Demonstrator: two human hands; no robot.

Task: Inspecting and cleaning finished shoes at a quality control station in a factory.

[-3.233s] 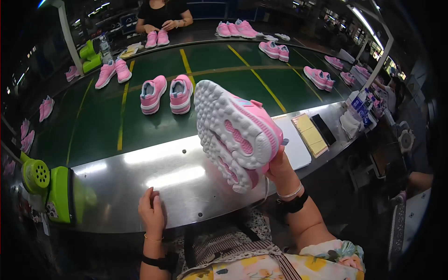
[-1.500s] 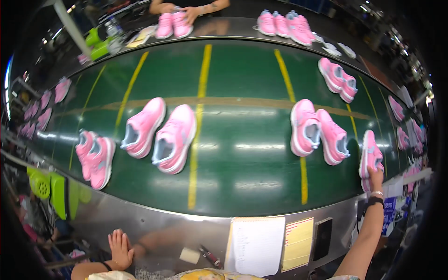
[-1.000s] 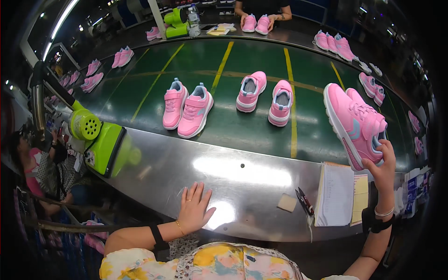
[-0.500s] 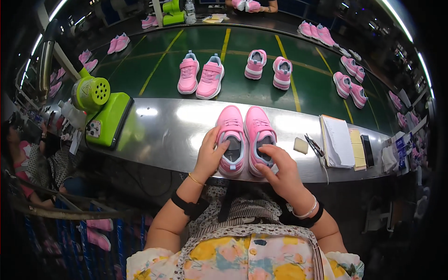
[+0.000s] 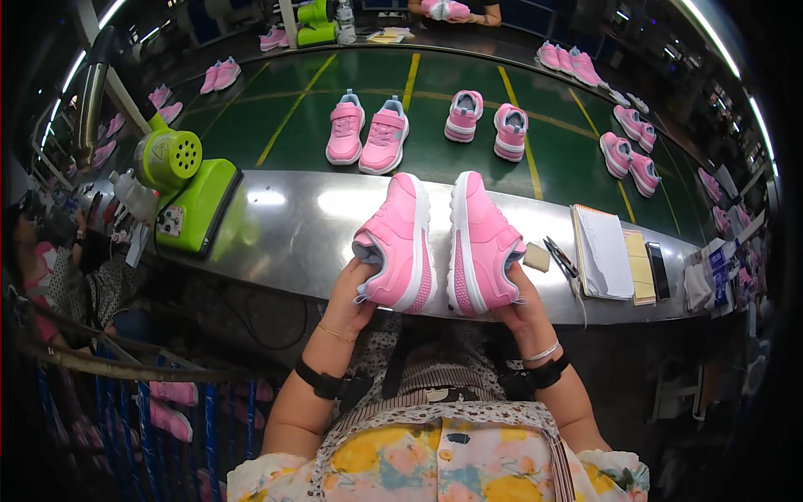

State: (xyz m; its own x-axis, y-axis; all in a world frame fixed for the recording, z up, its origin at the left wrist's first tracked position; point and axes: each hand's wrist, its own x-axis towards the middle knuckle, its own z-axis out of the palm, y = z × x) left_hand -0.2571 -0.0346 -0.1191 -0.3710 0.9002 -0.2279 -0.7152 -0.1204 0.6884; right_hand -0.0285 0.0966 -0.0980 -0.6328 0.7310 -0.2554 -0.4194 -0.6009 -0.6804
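Two pink sneakers with white soles are tilted on their sides above the near edge of the metal table (image 5: 288, 226), toes pointing away and soles facing each other. The left sneaker (image 5: 400, 243) is gripped by my left hand (image 5: 350, 293), whose fingers go into its ankle opening. My right hand (image 5: 525, 301) grips the right sneaker (image 5: 481, 247) the same way, from its outer side. Most of my fingers are hidden inside the shoes. Just right of the right sneaker lies a small beige block (image 5: 536, 258).
Beyond the table, a green belt with yellow lines (image 5: 293, 125) carries several pairs of pink sneakers (image 5: 385, 134). A green machine (image 5: 196, 205) stands at left. Nippers (image 5: 562, 258), a notebook (image 5: 604, 255) and a dark phone-like slab (image 5: 658, 270) lie at right. A co-worker's hand (image 5: 481, 17) holds shoes across the belt.
The sneakers stood upright side by side; now they are turned outward onto their sides, soles inward. My hands have moved from the shoe openings' rims to holding them from the outer sides.
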